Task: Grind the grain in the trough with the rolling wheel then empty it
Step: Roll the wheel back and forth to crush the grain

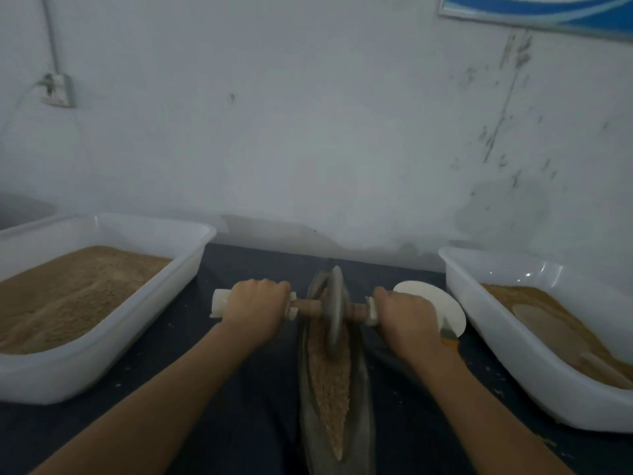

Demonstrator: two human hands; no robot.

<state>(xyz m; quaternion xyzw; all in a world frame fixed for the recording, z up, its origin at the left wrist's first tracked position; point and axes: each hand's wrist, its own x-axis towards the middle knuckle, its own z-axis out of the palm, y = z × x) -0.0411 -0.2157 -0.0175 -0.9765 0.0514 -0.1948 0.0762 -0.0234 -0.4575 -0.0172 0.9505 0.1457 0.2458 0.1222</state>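
Observation:
A long, narrow dark trough (pixel 359 389) lies on the dark table, running from me toward the wall. Tan crushed grain (pixel 330 389) fills its groove. A grey rolling wheel (pixel 335 310) stands upright in the far half of the trough on a wooden axle with white-wrapped handles. My left hand (pixel 257 308) grips the left handle. My right hand (pixel 406 318) grips the right handle, whose end is hidden under my fingers.
A white plastic tub (pixel 191 255) holding brown ground material sits at the left. Another white tub (pixel 459 286) with similar material stands at the right. A white round disc (pixel 435 299) lies behind my right hand. The wall rises just past the trough.

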